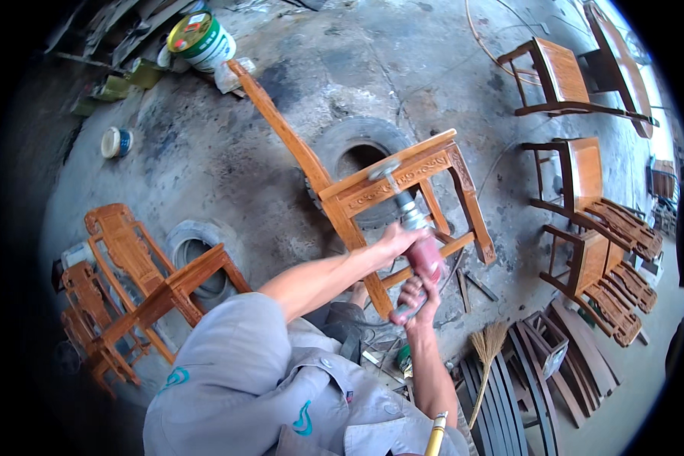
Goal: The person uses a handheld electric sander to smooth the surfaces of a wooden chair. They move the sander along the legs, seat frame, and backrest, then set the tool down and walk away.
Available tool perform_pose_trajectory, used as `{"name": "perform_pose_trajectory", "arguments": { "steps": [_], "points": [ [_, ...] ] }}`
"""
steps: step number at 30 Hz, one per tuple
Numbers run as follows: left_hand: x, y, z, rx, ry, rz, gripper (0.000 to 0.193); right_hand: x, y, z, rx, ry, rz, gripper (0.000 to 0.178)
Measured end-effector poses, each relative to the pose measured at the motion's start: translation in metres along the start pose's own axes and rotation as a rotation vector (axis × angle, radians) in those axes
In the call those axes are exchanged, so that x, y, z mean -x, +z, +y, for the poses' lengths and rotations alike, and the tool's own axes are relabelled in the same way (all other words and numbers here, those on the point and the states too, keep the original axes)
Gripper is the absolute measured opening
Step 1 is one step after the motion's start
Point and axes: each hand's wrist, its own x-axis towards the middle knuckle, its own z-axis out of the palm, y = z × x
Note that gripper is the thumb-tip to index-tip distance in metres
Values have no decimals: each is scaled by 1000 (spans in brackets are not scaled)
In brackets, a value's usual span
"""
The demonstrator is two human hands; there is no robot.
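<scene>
A red electric grinder (427, 254) points away from me, with a silvery neck and a round head (385, 169) blurred by motion. My left hand (400, 241) wraps round its front near the neck. Behind it, my right hand (418, 301) grips the rear end, where a cord trails off. The grinder's head is at the carved side rail (365, 199) of a brown wooden chair (285, 140); whether it touches cannot be told. This chair is tipped over, its seat edge toward me, above a worn black tyre (338, 144).
More wooden chairs stand at the right (561, 72) and left (121, 243). Another tyre (182, 239) is at the left. A green-and-white bucket (205, 44) and a small white tub (116, 142) sit on the concrete floor. A straw broom (488, 346) leans by stacked dark curved boards (501, 395).
</scene>
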Motion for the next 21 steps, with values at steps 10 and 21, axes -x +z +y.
{"name": "perform_pose_trajectory", "arguments": {
  "steps": [10, 21],
  "points": [
    [61, -94, -20, 188, 113, 26, 45, 6, 22, 75, -94, 252, -29, 17],
    [82, -102, -17, 270, 73, 5, 48, 17, 29, 91, 53, 213, 3, 18]
  ]
}}
